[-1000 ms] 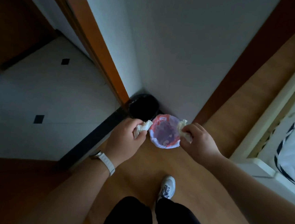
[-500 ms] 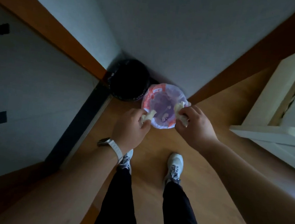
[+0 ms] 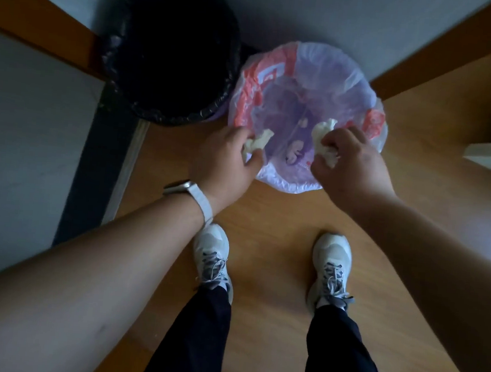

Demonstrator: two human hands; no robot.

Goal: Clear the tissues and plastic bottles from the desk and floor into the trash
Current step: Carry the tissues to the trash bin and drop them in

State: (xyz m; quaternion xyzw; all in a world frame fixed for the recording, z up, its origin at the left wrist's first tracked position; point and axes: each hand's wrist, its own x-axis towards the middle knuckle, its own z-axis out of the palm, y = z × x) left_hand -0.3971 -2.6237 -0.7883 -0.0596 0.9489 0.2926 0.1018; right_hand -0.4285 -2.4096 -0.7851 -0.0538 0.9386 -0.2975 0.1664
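Your left hand [image 3: 226, 157] and right hand [image 3: 350, 162] each pinch a crumpled tissue [image 3: 257, 143], soft and featherlight, over the lined bin [image 3: 346, 76] at upper centre; just uncurl your fingers.

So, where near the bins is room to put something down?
Free: floor between the shoes and the pale bin, and right of the right shoe. Crowded: the corner, black bin beside, left hand and right hand holding tissues over the pale bin.
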